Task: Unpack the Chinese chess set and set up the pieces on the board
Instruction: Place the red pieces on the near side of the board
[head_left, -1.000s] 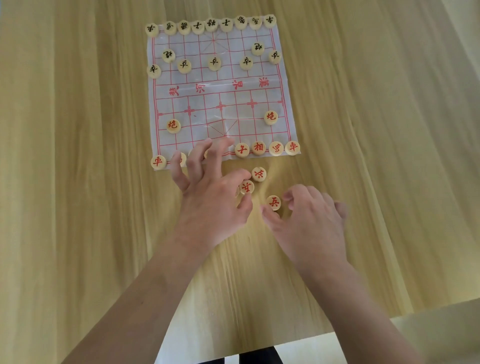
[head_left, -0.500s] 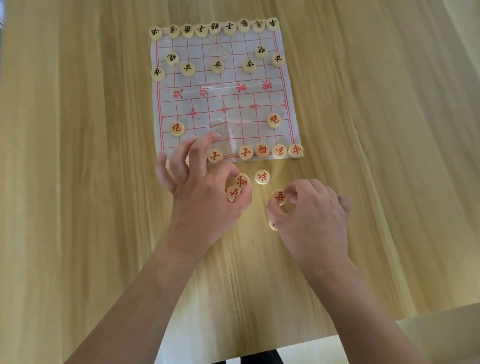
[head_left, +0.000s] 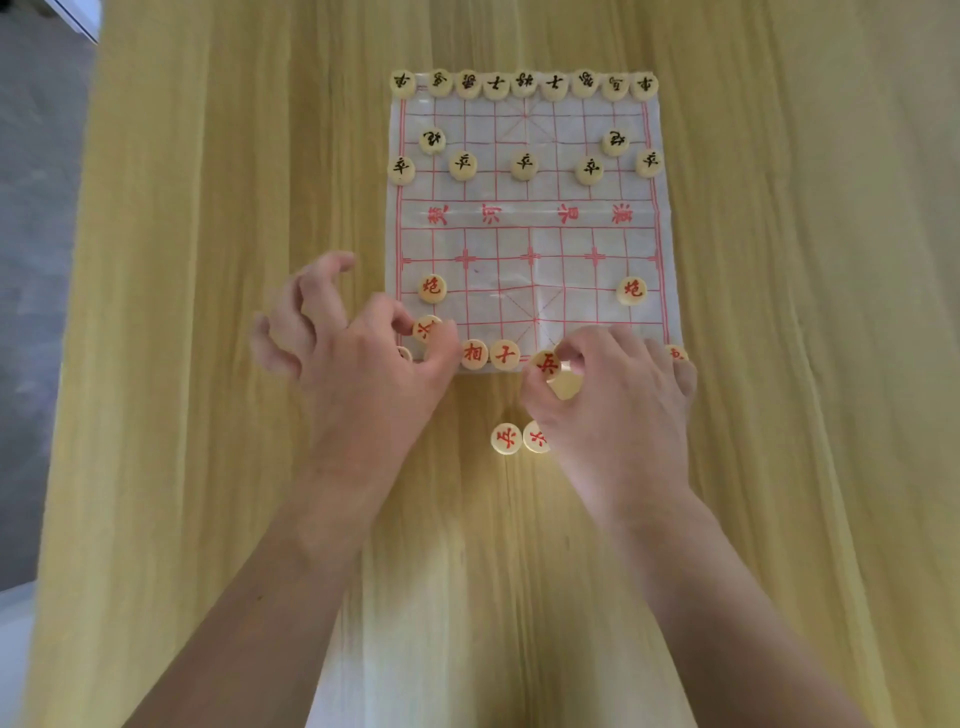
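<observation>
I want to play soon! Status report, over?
Left hand pinches a red piece. Right hand pinches another. Two red pieces wait off the board. Nothing in the way.

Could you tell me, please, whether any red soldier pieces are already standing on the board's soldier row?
No: the paper board with red grid lines shows only bare cross marks there, and two round cream pieces with red characters lie on the wooden table.

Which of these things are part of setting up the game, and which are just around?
Part of the job:
board
black pieces
red pieces on the board
two loose red pieces
left hand, pinching a red piece
right hand, pinching another

Just around:
table
</observation>
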